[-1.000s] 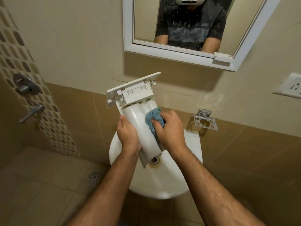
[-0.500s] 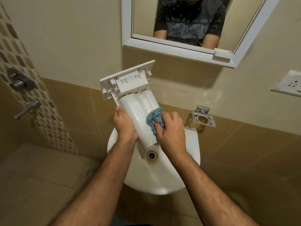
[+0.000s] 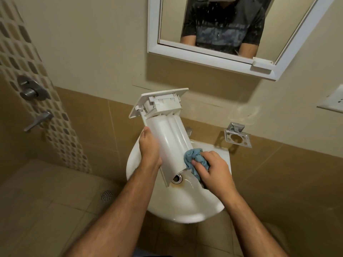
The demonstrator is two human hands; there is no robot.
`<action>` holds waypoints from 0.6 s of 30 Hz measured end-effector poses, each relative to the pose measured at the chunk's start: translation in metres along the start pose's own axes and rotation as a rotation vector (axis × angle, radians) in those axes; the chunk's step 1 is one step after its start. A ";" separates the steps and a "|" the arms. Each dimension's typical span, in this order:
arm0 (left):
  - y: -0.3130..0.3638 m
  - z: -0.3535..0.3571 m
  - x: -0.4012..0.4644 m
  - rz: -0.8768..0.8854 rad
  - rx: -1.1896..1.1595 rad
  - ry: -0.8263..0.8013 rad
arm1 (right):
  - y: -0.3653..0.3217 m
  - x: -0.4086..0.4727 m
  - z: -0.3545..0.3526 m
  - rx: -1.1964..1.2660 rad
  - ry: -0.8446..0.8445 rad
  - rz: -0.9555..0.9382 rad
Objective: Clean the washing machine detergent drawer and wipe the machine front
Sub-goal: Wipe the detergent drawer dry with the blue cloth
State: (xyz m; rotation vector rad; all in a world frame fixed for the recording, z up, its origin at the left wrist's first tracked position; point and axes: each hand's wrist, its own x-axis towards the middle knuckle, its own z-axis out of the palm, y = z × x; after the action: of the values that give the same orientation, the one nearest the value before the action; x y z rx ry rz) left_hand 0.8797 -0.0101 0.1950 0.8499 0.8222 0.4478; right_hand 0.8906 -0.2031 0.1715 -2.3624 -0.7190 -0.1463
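In the frame centre, the left hand [image 3: 149,151] grips the white plastic detergent drawer [image 3: 167,138] over the round white ceramic sink [image 3: 185,206]; the right hand [image 3: 213,169] pinches a crumpled blue cloth [image 3: 193,156] against it. Tan wall tiles [image 3: 83,117] surround.

The detergent drawer [image 3: 168,140] is held tilted above the sink [image 3: 185,204], left hand [image 3: 149,151] on its left side. The cloth [image 3: 194,159], under the right hand [image 3: 213,171], touches its lower right. The mirror [image 3: 213,25] hangs behind.

Dim warm light, soft shadows under the mirror [image 3: 241,58], glare on the basin [image 3: 185,206], edges bowed.
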 end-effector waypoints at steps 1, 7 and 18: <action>0.000 0.000 -0.001 -0.015 -0.017 -0.008 | -0.003 0.004 -0.006 0.030 0.017 0.005; -0.002 0.000 -0.004 -0.009 -0.068 -0.025 | -0.058 0.046 -0.037 0.468 0.083 0.082; -0.004 0.005 -0.018 0.188 -0.021 -0.160 | -0.110 0.090 0.003 -0.062 0.218 -0.194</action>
State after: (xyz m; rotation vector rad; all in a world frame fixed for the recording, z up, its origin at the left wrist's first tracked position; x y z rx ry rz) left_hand 0.8722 -0.0268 0.2015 0.9352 0.5914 0.5454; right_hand 0.9080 -0.0902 0.2559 -2.2858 -0.8442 -0.5079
